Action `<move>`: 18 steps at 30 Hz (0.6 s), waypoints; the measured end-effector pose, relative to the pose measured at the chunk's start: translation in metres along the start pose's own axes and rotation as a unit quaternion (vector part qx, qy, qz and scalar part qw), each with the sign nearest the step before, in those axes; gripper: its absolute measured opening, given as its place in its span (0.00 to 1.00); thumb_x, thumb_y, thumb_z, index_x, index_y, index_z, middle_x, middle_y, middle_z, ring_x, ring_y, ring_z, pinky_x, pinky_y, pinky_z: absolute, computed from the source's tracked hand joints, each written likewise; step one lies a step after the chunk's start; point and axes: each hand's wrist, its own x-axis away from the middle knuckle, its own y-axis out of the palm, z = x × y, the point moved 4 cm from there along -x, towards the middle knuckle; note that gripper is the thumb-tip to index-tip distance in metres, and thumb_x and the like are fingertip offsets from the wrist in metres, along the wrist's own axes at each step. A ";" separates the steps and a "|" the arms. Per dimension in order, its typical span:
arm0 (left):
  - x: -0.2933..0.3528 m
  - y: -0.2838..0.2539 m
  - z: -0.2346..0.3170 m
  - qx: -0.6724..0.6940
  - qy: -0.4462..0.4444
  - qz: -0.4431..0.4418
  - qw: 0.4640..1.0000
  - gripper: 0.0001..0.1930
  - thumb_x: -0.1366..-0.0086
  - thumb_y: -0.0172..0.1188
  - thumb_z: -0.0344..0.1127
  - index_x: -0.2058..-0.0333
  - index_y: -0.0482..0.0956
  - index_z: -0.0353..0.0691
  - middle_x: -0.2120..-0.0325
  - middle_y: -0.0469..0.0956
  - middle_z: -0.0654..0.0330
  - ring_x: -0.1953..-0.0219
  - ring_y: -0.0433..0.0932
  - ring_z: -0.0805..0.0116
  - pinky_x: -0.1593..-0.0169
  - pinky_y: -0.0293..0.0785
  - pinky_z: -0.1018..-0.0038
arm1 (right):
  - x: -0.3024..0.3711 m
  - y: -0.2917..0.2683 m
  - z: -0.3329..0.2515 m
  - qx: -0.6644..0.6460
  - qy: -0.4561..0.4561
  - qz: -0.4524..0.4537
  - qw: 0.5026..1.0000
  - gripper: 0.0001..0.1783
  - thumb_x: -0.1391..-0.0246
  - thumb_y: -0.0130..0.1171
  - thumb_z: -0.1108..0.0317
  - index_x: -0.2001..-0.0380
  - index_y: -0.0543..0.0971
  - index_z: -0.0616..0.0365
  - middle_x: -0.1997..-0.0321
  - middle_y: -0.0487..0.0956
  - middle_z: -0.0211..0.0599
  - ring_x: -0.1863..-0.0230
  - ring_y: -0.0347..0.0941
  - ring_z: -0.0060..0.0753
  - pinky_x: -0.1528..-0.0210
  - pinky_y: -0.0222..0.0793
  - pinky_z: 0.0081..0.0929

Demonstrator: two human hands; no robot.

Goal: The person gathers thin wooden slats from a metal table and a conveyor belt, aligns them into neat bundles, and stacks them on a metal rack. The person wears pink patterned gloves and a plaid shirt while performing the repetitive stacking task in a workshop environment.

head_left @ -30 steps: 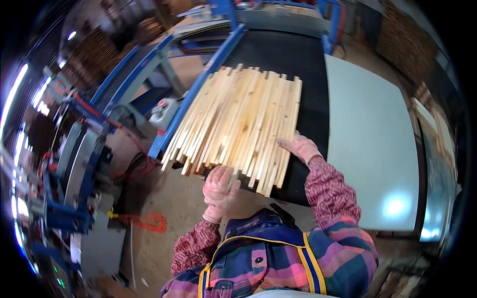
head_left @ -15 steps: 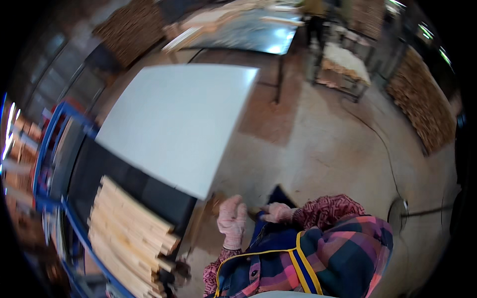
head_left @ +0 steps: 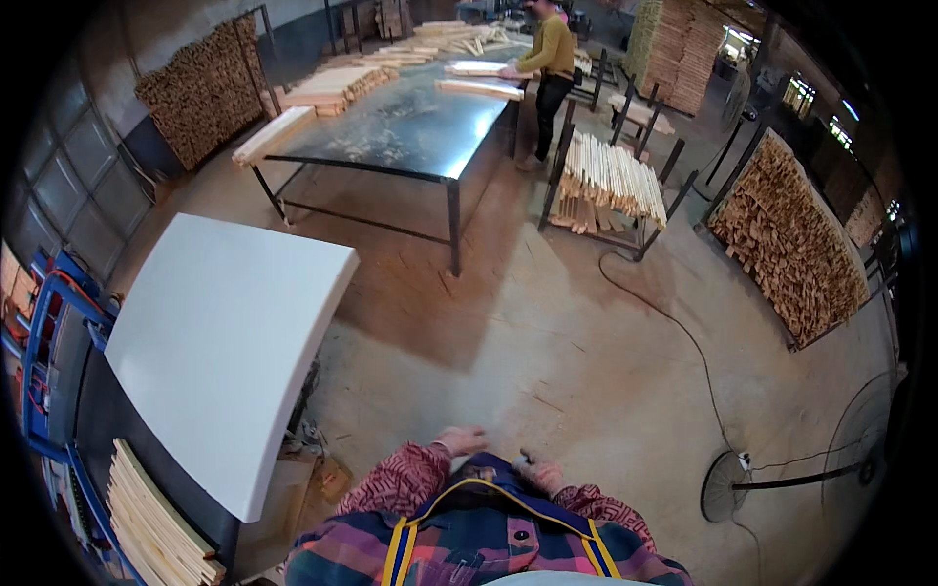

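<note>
My left hand (head_left: 459, 440) is in front of my body at the lower middle, its fingers stretched out to the right and nothing in them. Just right of it, my right hand (head_left: 540, 475) is beside the dark blue apron (head_left: 486, 471), its fingers loosely apart with nothing visible in them. Patterned sleeves cover both forearms. To the left, a large white board (head_left: 230, 337) lies over a dark machine bed (head_left: 122, 425), apart from my hands. A stack of wooden strips (head_left: 156, 523) sits on the same bed, nearer to me.
Ahead is a metal-topped table (head_left: 401, 122) bearing wooden strips; a person (head_left: 552, 63) works at its far right side. A rack of strips (head_left: 611, 181) and a large wood stack (head_left: 787, 234) stand at right. A cable (head_left: 674, 317) crosses the floor to a fan (head_left: 723, 485).
My view has turned and shifted, so the white board and bed now appear farther left, with the metal table and person in full view. My hands have come lower, close to the apron.
</note>
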 end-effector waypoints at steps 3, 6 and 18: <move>-0.025 0.000 -0.087 0.017 -0.150 -0.006 0.989 0.25 0.40 0.54 0.59 0.49 0.82 0.54 0.53 0.82 0.54 0.50 0.81 0.55 0.45 0.74 0.62 | -0.055 -0.064 0.017 -0.105 0.043 -0.008 0.994 0.40 0.43 0.61 0.49 0.33 0.65 0.58 0.56 0.82 0.47 0.58 0.80 0.38 0.53 0.75 0.31; -0.029 -0.038 -0.126 -0.078 -0.039 -0.019 0.996 0.24 0.32 0.48 0.55 0.46 0.79 0.52 0.51 0.79 0.52 0.44 0.76 0.50 0.42 0.73 0.60 | -0.119 -0.140 0.013 -0.168 0.098 -0.002 0.981 0.40 0.42 0.60 0.52 0.32 0.63 0.58 0.62 0.82 0.43 0.66 0.80 0.33 0.61 0.76 0.28; -0.352 -0.284 -0.140 -0.285 0.052 0.126 0.949 0.17 0.29 0.45 0.47 0.55 0.81 0.50 0.66 0.81 0.51 0.60 0.82 0.55 0.63 0.78 0.55 | -0.395 -0.301 -0.050 -0.094 0.027 0.064 0.993 0.39 0.41 0.58 0.52 0.32 0.63 0.60 0.62 0.81 0.46 0.70 0.79 0.31 0.68 0.76 0.29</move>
